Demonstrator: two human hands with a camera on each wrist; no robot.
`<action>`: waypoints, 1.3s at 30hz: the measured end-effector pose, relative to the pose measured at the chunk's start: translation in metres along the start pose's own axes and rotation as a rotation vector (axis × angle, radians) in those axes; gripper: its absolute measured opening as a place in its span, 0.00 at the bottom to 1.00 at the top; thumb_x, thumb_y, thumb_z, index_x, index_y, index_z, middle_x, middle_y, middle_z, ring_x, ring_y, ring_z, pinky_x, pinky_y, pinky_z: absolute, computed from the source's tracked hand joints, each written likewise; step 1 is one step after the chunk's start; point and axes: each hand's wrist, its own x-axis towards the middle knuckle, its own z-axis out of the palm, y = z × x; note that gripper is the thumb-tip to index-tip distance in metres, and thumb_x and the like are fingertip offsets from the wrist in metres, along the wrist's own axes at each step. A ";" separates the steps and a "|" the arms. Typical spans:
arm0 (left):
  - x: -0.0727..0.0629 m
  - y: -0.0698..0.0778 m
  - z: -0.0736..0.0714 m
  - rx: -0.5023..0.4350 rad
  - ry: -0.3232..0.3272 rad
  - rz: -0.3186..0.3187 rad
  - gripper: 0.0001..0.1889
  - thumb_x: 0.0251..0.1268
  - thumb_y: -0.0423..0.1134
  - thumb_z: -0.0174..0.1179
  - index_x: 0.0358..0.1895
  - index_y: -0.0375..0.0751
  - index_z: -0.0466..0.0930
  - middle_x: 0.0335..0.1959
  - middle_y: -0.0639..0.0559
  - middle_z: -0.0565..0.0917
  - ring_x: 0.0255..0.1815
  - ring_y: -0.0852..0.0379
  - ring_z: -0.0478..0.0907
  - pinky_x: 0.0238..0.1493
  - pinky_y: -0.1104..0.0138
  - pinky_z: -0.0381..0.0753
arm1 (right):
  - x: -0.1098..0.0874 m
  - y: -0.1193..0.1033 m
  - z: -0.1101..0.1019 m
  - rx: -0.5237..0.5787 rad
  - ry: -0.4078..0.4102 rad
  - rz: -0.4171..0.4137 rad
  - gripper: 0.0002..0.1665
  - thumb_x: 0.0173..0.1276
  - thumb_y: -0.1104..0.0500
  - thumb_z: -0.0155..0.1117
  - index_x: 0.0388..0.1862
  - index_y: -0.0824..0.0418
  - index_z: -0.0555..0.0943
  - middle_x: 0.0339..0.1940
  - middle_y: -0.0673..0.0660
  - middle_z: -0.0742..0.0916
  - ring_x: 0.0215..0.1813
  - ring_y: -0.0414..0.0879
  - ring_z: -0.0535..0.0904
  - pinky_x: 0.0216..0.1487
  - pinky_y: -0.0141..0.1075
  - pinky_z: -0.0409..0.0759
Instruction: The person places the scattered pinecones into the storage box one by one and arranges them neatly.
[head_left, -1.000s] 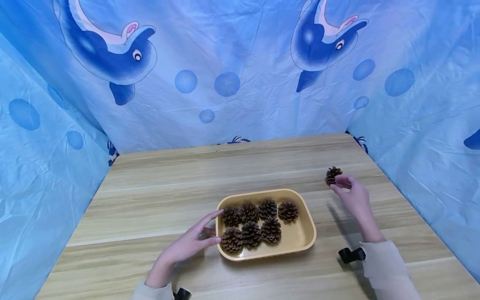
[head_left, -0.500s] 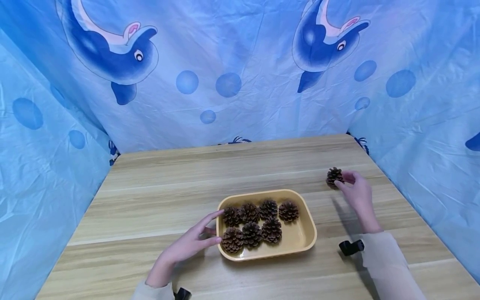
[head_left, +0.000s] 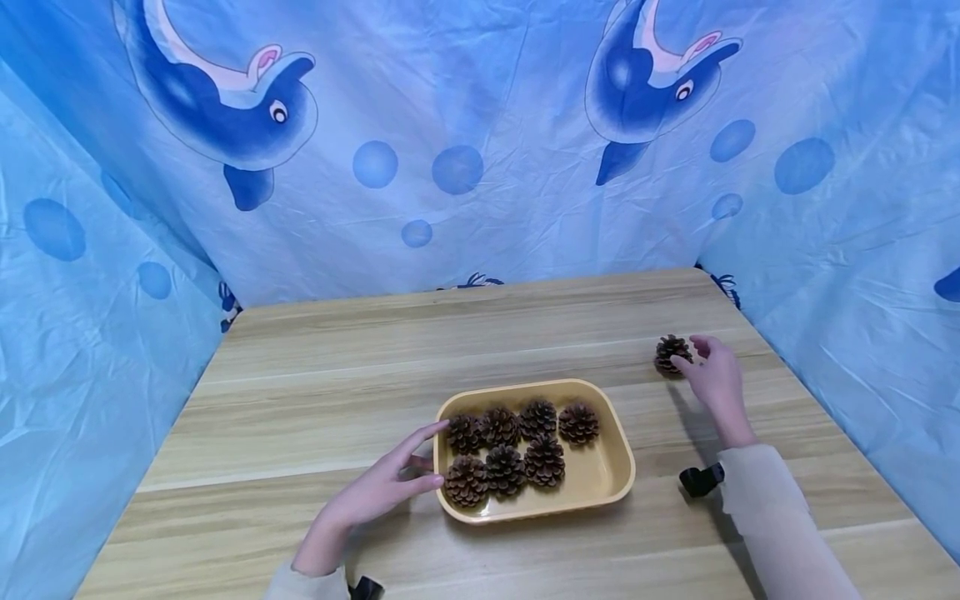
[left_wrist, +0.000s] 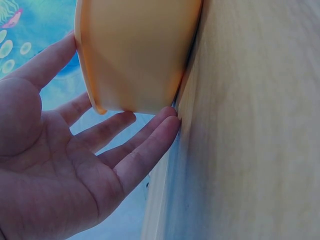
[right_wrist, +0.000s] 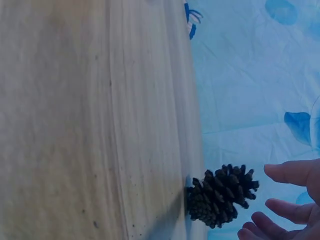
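Observation:
A single pine cone [head_left: 672, 356] stands on the table at the right; in the right wrist view the same pine cone [right_wrist: 222, 195] sits on the wood. My right hand [head_left: 716, 375] is beside it with fingers spread, and the right wrist view shows a gap between cone and fingertips [right_wrist: 272, 170]. Toward the front middle lies a yellow tray [head_left: 611, 475] with several pine cones [head_left: 504, 469] bunched at its left and back. My left hand [head_left: 378, 487] rests its straight fingers against the tray's left end; the left wrist view shows fingertips [left_wrist: 127, 117] at the tray's wall [left_wrist: 140, 65].
The wooden table [head_left: 315, 367] extends behind and to both sides of the tray. A blue curtain [head_left: 510, 225] printed with dolphins hangs along its back and sides. A black wrist camera [head_left: 701, 481] is on the right sleeve, with another [head_left: 366, 588] on the left.
My right hand's fingers reached round the lone pine cone, then spread and drew slightly away from it. The cone still stands at the right of the table. My left hand has stayed at the tray.

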 end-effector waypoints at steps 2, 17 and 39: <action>0.000 0.000 0.000 0.000 -0.001 0.000 0.38 0.69 0.42 0.58 0.77 0.49 0.47 0.77 0.35 0.51 0.59 0.38 0.76 0.56 0.66 0.79 | 0.004 0.002 0.001 -0.023 -0.008 0.001 0.35 0.71 0.57 0.59 0.69 0.76 0.62 0.66 0.79 0.69 0.68 0.71 0.65 0.66 0.61 0.68; 0.000 0.001 0.000 -0.004 0.003 -0.006 0.39 0.69 0.42 0.58 0.77 0.48 0.47 0.77 0.35 0.53 0.59 0.39 0.76 0.58 0.62 0.79 | 0.025 0.006 0.005 -0.096 -0.068 0.010 0.39 0.69 0.51 0.61 0.68 0.77 0.63 0.65 0.79 0.71 0.65 0.72 0.66 0.67 0.60 0.67; 0.000 0.000 0.001 0.000 0.004 -0.014 0.38 0.69 0.42 0.58 0.77 0.50 0.48 0.77 0.36 0.52 0.59 0.39 0.77 0.56 0.66 0.79 | 0.020 0.008 0.002 -0.051 -0.078 0.003 0.36 0.70 0.53 0.60 0.66 0.76 0.65 0.65 0.78 0.71 0.65 0.72 0.67 0.66 0.61 0.68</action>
